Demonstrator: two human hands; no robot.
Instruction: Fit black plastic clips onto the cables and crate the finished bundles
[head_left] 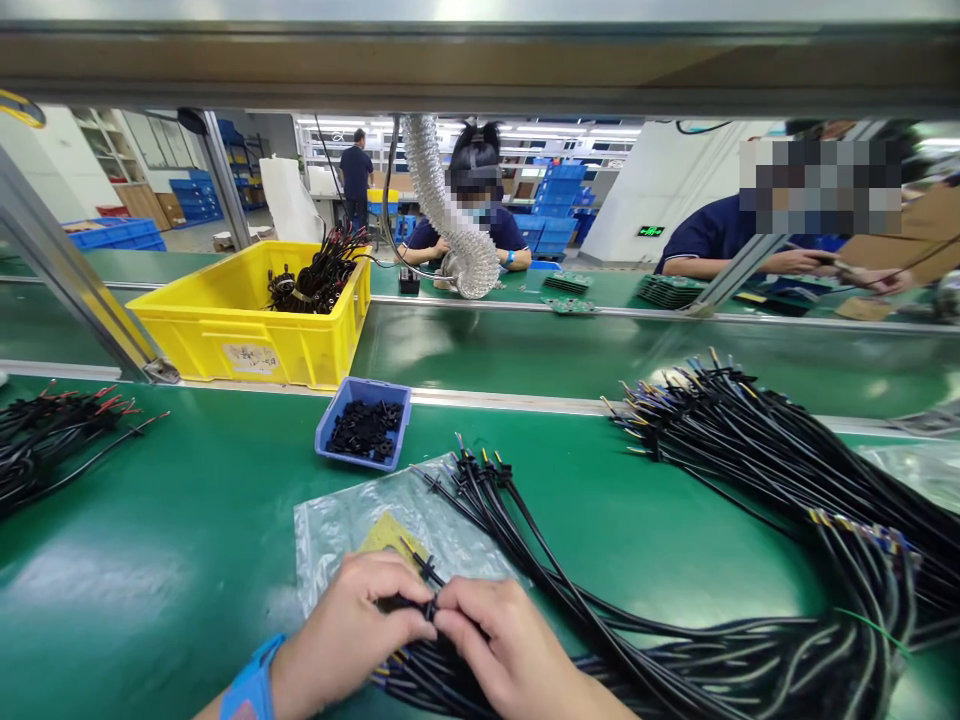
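My left hand [367, 625], with a blue wristband [255, 685], is closed in a pinch on a small black piece that looks like a plastic clip. Fingertip to fingertip with it, my right hand [517, 640] pinches what seems to be a black cable; the fingers hide most of the grip. Just beyond them a cable end [426, 568] with a black clip and a yellow tip points up-left. Underneath lie more black cables [427, 685], a clear plastic bag [330, 530] and a yellowish piece [386, 532]. Several clipped cables [517, 520] stretch off to the right.
A blue bin [364, 425] of small black parts stands ahead, near a yellow crate [247, 345] with wire bundles. Cable bundles lie at left [60, 440] and right [750, 440]. A metal beam [480, 65] crosses overhead. Two people sit at the opposite bench; another stands farther back.
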